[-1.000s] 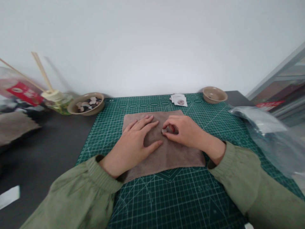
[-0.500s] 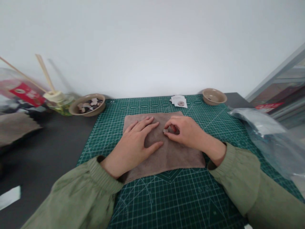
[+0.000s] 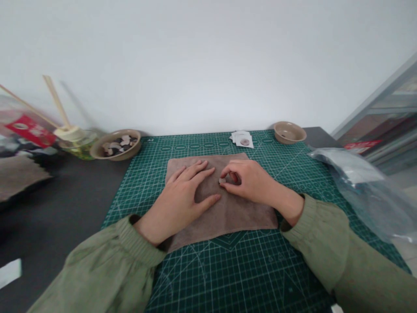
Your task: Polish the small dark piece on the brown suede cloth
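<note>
Your green mat (image 3: pixel 234 274) backs the brown cloth (image 3: pixel 228 217); your left hand (image 3: pixel 179 198) lies spread on it, apparently steadying it; your right hand (image 3: pixel 249 178), apart, pinches the small pale piece (image 3: pixel 222 180) at mid-cloth, seemingly for control.

Loose olive-green sleeves (image 3: pixel 100 269) end in gathered, ribbed cuffs (image 3: pixel 138 240).

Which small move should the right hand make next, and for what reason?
Probably a short, light rub of the small pale piece against the brown cloth. The right hand pinches it between thumb and finger, close to the cloth, and the left hand lies spread on the cloth, which seems to steady it.
</note>
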The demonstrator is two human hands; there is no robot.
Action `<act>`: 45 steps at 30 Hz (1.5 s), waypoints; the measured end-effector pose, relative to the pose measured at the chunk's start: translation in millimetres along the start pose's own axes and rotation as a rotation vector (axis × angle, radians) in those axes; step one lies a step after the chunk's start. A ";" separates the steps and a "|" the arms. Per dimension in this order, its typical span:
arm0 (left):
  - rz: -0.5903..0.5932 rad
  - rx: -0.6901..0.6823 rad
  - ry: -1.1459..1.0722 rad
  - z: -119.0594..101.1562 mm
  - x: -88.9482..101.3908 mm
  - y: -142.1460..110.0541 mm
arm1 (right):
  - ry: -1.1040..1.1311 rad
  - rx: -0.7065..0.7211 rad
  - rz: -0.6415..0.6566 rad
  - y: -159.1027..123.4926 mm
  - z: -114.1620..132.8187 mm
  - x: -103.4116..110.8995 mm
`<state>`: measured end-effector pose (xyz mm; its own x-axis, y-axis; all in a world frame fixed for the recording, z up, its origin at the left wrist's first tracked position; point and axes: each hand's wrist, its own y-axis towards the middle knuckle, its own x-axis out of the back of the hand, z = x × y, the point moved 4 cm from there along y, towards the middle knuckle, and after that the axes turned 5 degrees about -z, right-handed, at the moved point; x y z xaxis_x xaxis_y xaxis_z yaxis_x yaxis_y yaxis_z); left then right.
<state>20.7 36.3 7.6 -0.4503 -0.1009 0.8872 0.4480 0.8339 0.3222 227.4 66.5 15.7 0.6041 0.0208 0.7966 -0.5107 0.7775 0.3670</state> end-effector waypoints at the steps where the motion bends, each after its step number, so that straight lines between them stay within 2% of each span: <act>1: 0.001 0.001 -0.001 -0.1 0.1 0.2 | -0.008 -0.003 -0.004 0.0 -0.1 0.0; 19: -0.002 -0.016 0.023 5.8 -3.8 -0.6 | -0.015 -0.027 -0.027 0.1 1.0 2.9; 30: -0.058 -0.067 0.019 19.3 -13.6 -1.1 | 0.000 0.021 -0.047 1.2 2.9 2.6; 45: -0.080 -0.075 0.014 21.3 -14.5 -0.5 | -0.029 0.008 -0.060 1.2 1.5 3.6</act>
<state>10.6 48.9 -12.4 -0.4762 -0.1736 0.8620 0.4678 0.7801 0.4155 228.0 66.6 19.8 0.6159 -0.0440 0.7866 -0.4790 0.7718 0.4183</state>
